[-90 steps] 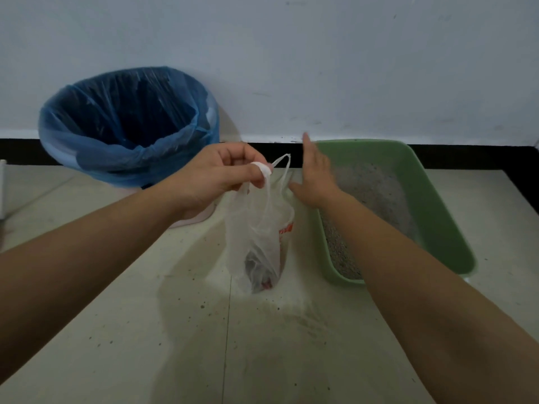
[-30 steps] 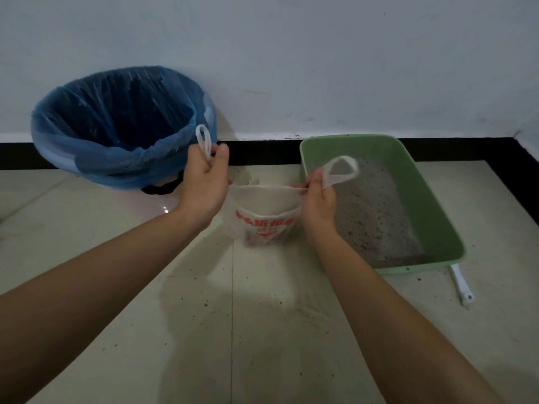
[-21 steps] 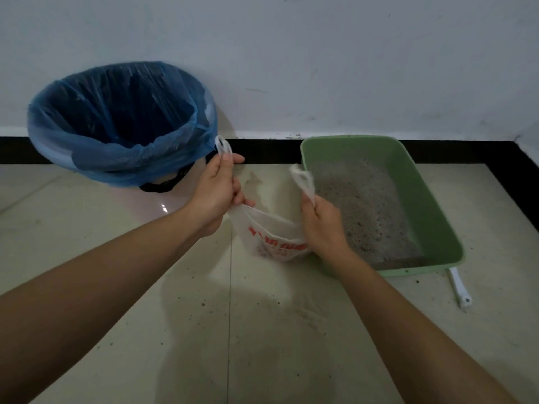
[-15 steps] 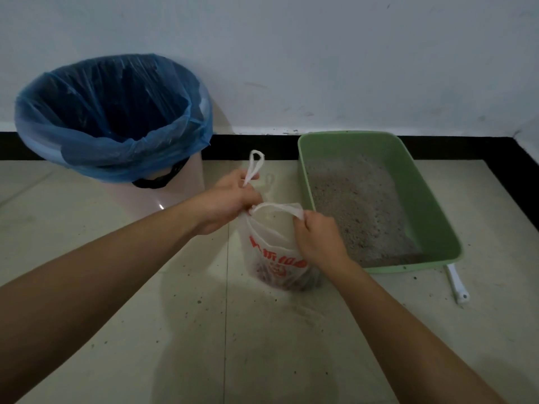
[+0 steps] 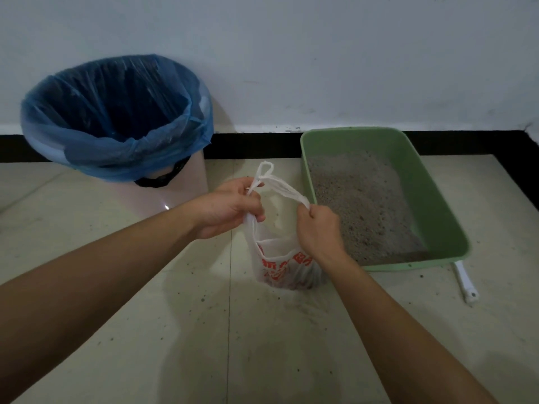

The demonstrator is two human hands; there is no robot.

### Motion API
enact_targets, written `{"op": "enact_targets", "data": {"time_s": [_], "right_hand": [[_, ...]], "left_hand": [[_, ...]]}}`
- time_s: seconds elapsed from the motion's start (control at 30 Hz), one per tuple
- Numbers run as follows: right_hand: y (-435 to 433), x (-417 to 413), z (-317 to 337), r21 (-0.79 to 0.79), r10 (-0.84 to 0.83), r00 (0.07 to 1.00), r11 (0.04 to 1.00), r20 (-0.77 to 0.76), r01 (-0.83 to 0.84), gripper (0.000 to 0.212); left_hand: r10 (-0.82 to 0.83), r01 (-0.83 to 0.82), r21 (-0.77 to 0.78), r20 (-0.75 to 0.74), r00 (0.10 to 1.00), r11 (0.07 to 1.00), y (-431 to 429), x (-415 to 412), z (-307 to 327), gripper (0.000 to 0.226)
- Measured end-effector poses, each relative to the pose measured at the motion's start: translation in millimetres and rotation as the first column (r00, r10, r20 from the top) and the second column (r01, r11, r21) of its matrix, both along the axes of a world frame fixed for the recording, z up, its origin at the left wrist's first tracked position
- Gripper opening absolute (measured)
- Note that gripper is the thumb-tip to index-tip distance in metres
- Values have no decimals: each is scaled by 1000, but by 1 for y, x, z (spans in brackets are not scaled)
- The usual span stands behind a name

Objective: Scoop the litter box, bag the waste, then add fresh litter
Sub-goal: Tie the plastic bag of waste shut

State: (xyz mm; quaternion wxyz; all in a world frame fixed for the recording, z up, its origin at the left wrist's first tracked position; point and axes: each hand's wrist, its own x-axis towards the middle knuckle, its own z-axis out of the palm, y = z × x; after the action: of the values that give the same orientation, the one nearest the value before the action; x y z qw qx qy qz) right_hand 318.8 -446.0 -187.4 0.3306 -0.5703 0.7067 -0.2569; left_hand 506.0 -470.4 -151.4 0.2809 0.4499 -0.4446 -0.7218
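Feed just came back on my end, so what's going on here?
A person is closing up a white plastic bag that stands on the floor between the bin and the green litter box. The left hand grips one handle and the right hand grips the other, apparently to tie them. Dark waste sits in the bottom of the bag, which is not yet in the bin. Grey litter is in the box. A white handle, likely the scoop's, lies beside it.
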Motion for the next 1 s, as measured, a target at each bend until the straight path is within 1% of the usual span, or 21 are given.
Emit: {"op": "enact_targets", "data": {"time_s": [0.07, 0.13, 0.2, 0.23, 0.3, 0.37, 0.43, 0.47, 0.53, 0.57, 0.63, 0.7, 0.73, 0.77, 0.8, 0.83, 0.87, 0.9, 0.93, 1.0], "right_hand": [[4, 1, -3, -48, 36, 996, 998, -84, -40, 42], [8, 2, -2, -93, 103, 982, 988, -161, -119, 41], [10, 1, -2, -98, 199, 956, 970, -214, -224, 40], [11, -1, -2, -89, 260, 943, 955, -208, -283, 42], [17, -9, -5, -85, 378, 919, 918, -115, -388, 46], [25, -20, -11, -171, 450, 891, 875, -59, -453, 40], [29, -29, -17, -278, 435, 897, 855, -71, -437, 30], [29, -32, -20, -303, 404, 912, 862, -71, -405, 29], [26, -35, -20, -301, 362, 931, 883, -51, -360, 29], [23, -34, -19, -294, 373, 927, 882, -48, -369, 28], [21, -32, -14, -248, 443, 893, 859, -75, -447, 29], [18, -31, -10, -148, 508, 856, 843, -96, -517, 32], [17, -32, -8, -106, 509, 857, 851, -74, -515, 34], [16, -34, -8, -77, 478, 878, 875, -17, -478, 37], [14, -36, -5, -54, 406, 910, 914, 81, -403, 41], [11, -38, -1, -17, 292, 934, 955, 204, -295, 45], [8, -39, 4, 34, 155, 929, 984, 336, -177, 46], [3, -41, 9, 80, 26, 893, 994, 449, -69, 47], [-2, -42, 16, 112, -70, 843, 994, 533, 11, 47], [-12, -42, 31, 153, -152, 756, 986, 637, 70, 50]], "left_hand": [[-14, 15, -31, 50, 999, 999, 2, -5, 0, 43], [1, 3, -46, 104, 995, 999, 2, -11, -1, 49], [33, -29, -38, 103, 994, 999, 2, -15, 0, 46], [54, -52, -27, 83, 995, 998, 1, -15, 0, 44], [108, -107, -10, 52, 993, 994, -1, -13, 1, 44], [156, -157, 11, 27, 987, 988, -3, -9, 1, 44], [160, -156, 74, -47, 986, 985, -3, -5, 0, 47], [134, -124, 103, -91, 987, 987, -2, -4, 0, 52], [37, -24, 104, -122, 992, 994, 0, -4, 0, 69], [-8, 18, 90, -111, 994, 996, 1, -5, 1, 75], [-59, 63, 71, -54, 997, 996, 1, -7, 2, 68], [-72, 72, 53, 1, 997, 996, -1, -8, 2, 49], [-65, 64, 48, 14, 998, 997, -2, -8, 2, 41], [-58, 57, 49, 18, 998, 997, -3, -7, 2, 38], [-56, 55, 51, 21, 998, 997, -4, -7, 3, 37], [-63, 62, 50, 23, 998, 997, -5, -6, 4, 37], [-76, 75, 46, 26, 997, 996, -5, -6, 5, 37], [-90, 88, 42, 32, 995, 995, -5, -6, 6, 38], [-104, 102, 38, 40, 994, 994, -5, -7, 7, 38], [-131, 130, 33, 54, 990, 991, -5, -10, 10, 39]]}}
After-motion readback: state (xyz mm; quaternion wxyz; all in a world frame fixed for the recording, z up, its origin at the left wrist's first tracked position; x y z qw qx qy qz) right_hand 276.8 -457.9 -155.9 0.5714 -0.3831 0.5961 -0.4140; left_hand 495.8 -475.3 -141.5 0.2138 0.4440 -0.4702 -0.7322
